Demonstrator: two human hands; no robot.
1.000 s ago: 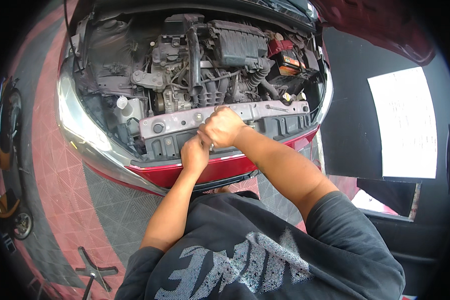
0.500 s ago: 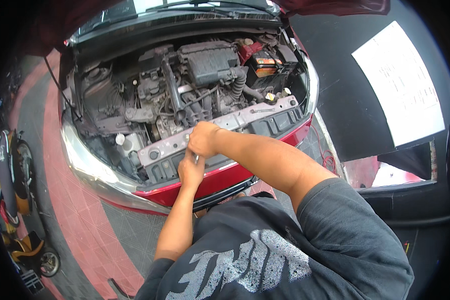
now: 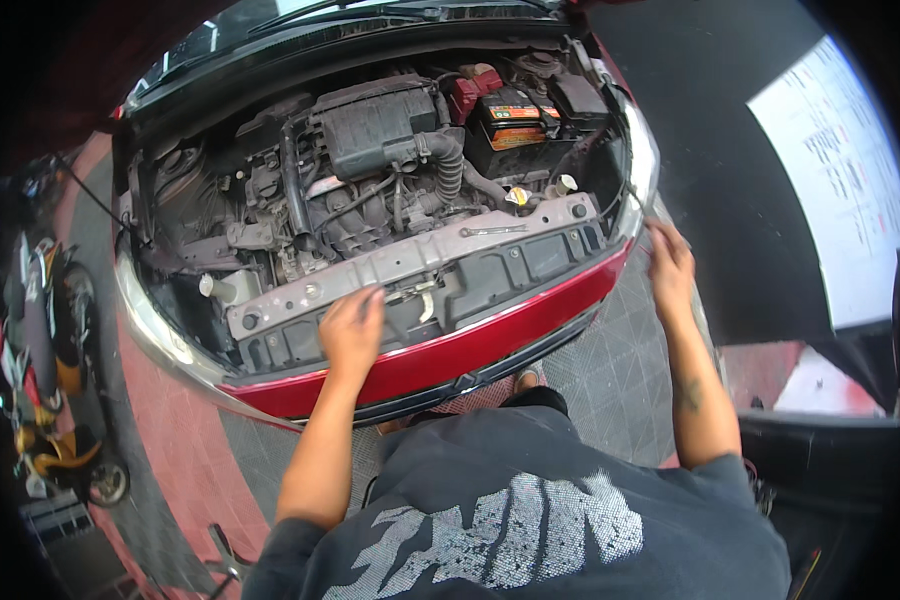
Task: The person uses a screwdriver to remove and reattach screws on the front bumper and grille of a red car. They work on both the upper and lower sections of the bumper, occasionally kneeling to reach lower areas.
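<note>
- We have our left hand (image 3: 352, 338) up, fingers drawn in, just left of the pale latch (image 3: 427, 304); we can't tell whether they hold anything.
- Wrench (image 3: 493, 231) lying along the crossmember (image 3: 400, 259)!
- By the headlight (image 3: 642, 155), our right hand (image 3: 672, 268), fingers half curled, grip unclear to us.

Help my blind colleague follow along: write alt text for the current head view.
A bare left hand is at a red car's radiator support, where a wrench lies; the right hand is near a headlight, engine bay exposed.
</note>
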